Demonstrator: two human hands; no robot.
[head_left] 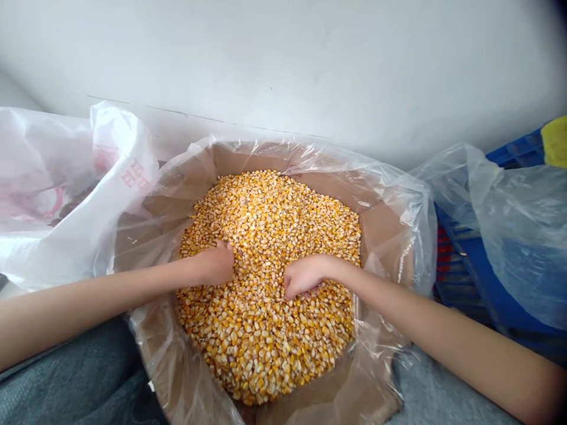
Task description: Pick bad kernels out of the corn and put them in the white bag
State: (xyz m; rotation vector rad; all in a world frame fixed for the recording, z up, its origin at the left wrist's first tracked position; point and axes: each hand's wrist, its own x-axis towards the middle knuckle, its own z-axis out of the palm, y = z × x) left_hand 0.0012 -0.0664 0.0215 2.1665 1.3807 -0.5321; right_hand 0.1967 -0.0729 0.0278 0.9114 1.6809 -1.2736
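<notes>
A large heap of dried corn kernels [266,342], yellow and whitish, lies in a cardboard box [385,236] lined with a clear plastic bag [420,218]. On the left side of the heap, my left hand [218,264] is closed, its curled fingertips sunk among the kernels and hidden. My right hand [305,276] is curled into a fist at the right of the heap, knuckles towards the middle. Its fingers press into the corn, so the kernels in its grip are mostly covered. A short gap of loose kernels separates the two hands.
A white plastic bag with red print [128,177] stands left of the box. To the right are blue plastic crates [478,265], partly covered by clear plastic sheeting [522,236], and something yellow [556,141]. Behind rises a white wall [283,65]. Grey-green woven material [80,378] lies in front.
</notes>
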